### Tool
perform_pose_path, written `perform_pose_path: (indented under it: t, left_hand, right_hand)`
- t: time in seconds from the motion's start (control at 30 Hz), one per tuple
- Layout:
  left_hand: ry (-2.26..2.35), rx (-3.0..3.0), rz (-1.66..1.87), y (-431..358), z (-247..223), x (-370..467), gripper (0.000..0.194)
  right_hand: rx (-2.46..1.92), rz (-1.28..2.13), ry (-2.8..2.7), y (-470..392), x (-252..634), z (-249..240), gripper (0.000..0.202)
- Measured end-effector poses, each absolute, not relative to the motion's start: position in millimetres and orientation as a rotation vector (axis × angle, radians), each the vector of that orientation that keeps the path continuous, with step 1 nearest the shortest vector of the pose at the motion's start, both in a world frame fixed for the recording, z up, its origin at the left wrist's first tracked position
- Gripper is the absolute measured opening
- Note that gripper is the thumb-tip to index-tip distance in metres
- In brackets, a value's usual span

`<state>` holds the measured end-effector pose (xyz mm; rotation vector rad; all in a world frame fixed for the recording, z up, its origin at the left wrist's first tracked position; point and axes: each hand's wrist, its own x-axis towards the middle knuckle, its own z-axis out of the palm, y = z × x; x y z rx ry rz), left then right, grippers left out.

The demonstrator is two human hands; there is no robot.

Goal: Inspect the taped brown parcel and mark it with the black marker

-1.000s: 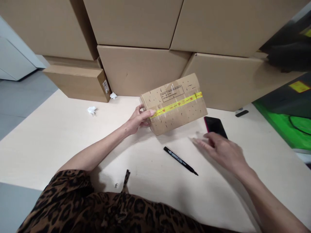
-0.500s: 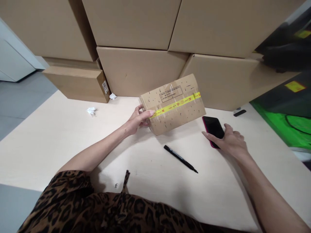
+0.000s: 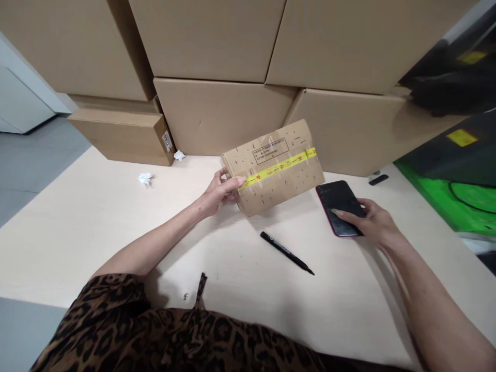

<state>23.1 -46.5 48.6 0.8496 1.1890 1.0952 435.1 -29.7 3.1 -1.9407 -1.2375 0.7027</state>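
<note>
A small cardboard box (image 3: 277, 178) with a yellow tape strip and black marks is tilted above the table. My left hand (image 3: 222, 194) grips its left end, thumb on the tape and fingers behind. To the right, my right hand (image 3: 366, 217) holds a black phone (image 3: 339, 206) with a pink edge; the thumb lies over the screen and the fingers are at its right side. A black marker (image 3: 287, 253) lies on the table between my arms, its tip toward the lower right.
Large cardboard boxes (image 3: 209, 41) are stacked along the back of the pale table (image 3: 96, 227). A smaller box (image 3: 120, 137) stands at the back left, near crumpled white scraps (image 3: 146, 179). A small black strip (image 3: 378, 180) lies at the back right.
My right hand has closed round the phone, which now looks raised and turned more toward the camera. My left hand and the small box have barely moved.
</note>
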Motion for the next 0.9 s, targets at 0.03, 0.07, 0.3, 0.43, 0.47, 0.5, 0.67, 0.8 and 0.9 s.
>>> perform_pose_path:
  t: [0.03,0.07,0.3,0.43,0.47,0.5,0.67,0.8,0.9]
  left_hand:
    - [1.191,0.846,1.098,-46.5,49.0,23.1,0.105]
    - [1.192,0.842,1.101,-46.5,49.2,23.2,0.105]
    - [1.169,0.826,1.119,-46.5,49.1,23.5,0.101]
    - [1.184,0.831,1.154,-44.9,48.2,21.6,0.088]
    - [1.183,0.822,1.162,-44.1,48.0,20.8,0.084]
    - [1.18,0.811,1.168,-43.1,47.8,20.1,0.08]
    - [1.168,0.797,1.179,-40.1,46.5,18.9,0.075]
    - [1.175,0.796,1.177,-41.3,46.3,20.6,0.077]
    - [1.18,0.8,1.174,-42.8,47.6,22.0,0.078]
  right_hand:
    - [-1.847,0.762,-1.178,-31.7,434.8,0.9,0.06]
    - [-1.788,0.81,-1.118,-34.3,433.9,-0.6,0.058]
    - [-1.466,0.892,-0.855,-71.3,404.2,16.6,0.077]
    - [-1.274,0.873,-0.856,-92.5,371.5,37.2,0.061]
    - [-1.251,0.881,-0.841,-95.4,364.5,41.0,0.062]
    - [-1.233,0.885,-0.828,-97.4,358.5,43.9,0.063]
    - [-1.132,0.886,-0.927,-104.2,339.7,49.1,0.061]
    - [-1.053,0.934,-1.059,-110.4,322.9,51.2,0.052]
    - [-1.001,1.0,-1.112,-112.8,306.2,55.0,0.047]
